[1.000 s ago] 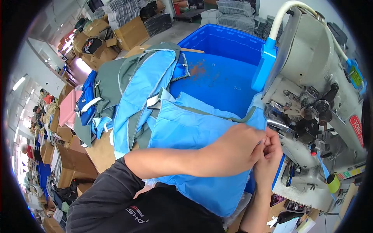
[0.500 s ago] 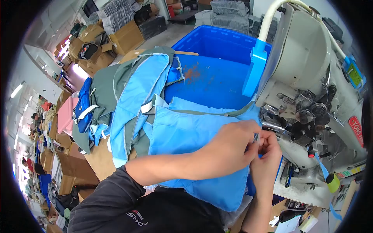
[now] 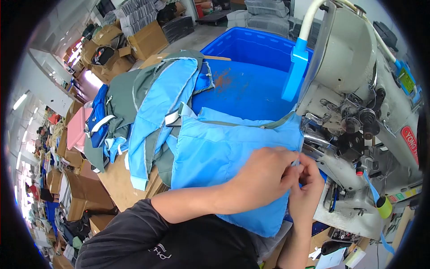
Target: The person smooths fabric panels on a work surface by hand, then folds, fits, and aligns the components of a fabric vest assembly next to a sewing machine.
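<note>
A light blue fabric piece (image 3: 210,154) with a dark green strip along its upper edge hangs in front of me. Its right end reaches the sewing machine (image 3: 345,58). My left hand (image 3: 271,170) lies over the fabric, with thumb and fingers pinched at its right edge. Fingertip to fingertip with it, my right hand (image 3: 308,179) is curled and pinching too. A small bit of blue material shows between the two; the fingers hide most of it. Both hands are just left of the machine's metal arm (image 3: 320,143).
Green and blue fabric pieces (image 3: 163,98) are heaped at the left on a brown board (image 3: 121,179). Beyond the blue work surface (image 3: 255,87) stands a blue bin (image 3: 255,47). Cardboard boxes (image 3: 148,40) fill the background. A blue ribbon (image 3: 371,188) hangs at the machine's right.
Both hands stay pinched together and have shifted slightly downward. The lower part of the blue fabric sits a little differently. My view has moved slightly.
</note>
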{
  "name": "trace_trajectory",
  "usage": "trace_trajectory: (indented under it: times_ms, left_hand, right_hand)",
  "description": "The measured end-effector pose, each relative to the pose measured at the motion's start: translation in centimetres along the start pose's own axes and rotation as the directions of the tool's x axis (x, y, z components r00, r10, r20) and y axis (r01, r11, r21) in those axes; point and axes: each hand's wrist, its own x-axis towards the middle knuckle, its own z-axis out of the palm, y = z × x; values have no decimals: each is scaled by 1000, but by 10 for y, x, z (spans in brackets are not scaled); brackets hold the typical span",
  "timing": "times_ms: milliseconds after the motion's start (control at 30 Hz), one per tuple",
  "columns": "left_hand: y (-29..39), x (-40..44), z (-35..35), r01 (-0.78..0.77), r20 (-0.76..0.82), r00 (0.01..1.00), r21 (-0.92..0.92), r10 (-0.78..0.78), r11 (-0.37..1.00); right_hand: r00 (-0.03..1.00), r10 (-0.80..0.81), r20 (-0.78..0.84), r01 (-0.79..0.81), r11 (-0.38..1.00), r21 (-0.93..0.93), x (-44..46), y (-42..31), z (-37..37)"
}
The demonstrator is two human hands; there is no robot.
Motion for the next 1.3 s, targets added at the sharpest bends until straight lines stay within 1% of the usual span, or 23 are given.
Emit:
trace_trajectory:
  times_ms: [33, 133, 200, 300, 400, 533, 633, 700, 833, 1000, 1033, 1133, 1200, 1233, 1300]
  left_hand:
    - [1, 0, 1, 6, 2, 1000, -22, -6, 1000]
    - [-3, -1, 5, -40, -24, 999, -35, 39, 999]
    - [-1, -1, 5, -27, -12, 1000, -33, 27, 999]
    - [-3, 3, 6, -39, -21, 999, -45, 38, 998]
    - [-9, 9, 11, -57, -44, 998, -50, 55, 997]
    - [-10, 18, 11, -75, -43, 996, -53, 73, 996]
    - [-21, 23, 18, -104, -101, 990, -49, 99, 993]
    - [-22, 24, 14, -119, -43, 992, -17, 118, 993]
    - [-18, 18, 3, -106, 20, 994, 100, 105, 989]
    - [-20, 12, 4, -132, 28, 991, 154, 129, 979]
    - [-20, 12, 3, -137, 25, 991, 167, 135, 976]
    - [-18, 13, 0, -69, 71, 996, 151, 59, 986]
    - [-23, 15, -4, -214, 28, 976, 289, 215, 933]
    - [-27, 13, -4, -285, 22, 955, 330, 295, 900]
    - [-27, 7, -11, -292, 129, 956, 353, 263, 889]
  right_hand:
    - [1000, -1, 2, 1, 1000, 26, 0, 1, 0]
    - [1000, 6, 12, -7, 996, 93, -2, 4, -1]
    - [1000, 20, 17, -22, 991, 131, -2, 7, -1]
    - [999, 49, -6, -47, 984, 172, -1, 6, 2]
    - [995, 94, -28, -84, 962, 260, 7, 9, 5]
    - [996, 84, -26, -73, 957, 279, 15, 10, 5]
    - [997, 79, -14, -70, 946, 316, 22, 11, 4]
    - [996, 87, 5, -83, 939, 333, 25, 12, 4]
    - [997, 74, 39, -83, 944, 319, 28, 12, -2]
    - [995, 83, 52, -96, 935, 342, 28, 13, -4]
    - [994, 107, 33, -112, 935, 337, 28, 9, -2]
    - [991, 132, 22, -132, 939, 318, 31, 2, 2]
    - [996, 90, 24, -94, 965, 245, 31, 8, -2]
    - [999, 36, -39, -28, 983, 180, 33, 15, 2]
    - [996, 95, 4, -95, 992, 85, 35, 6, -2]
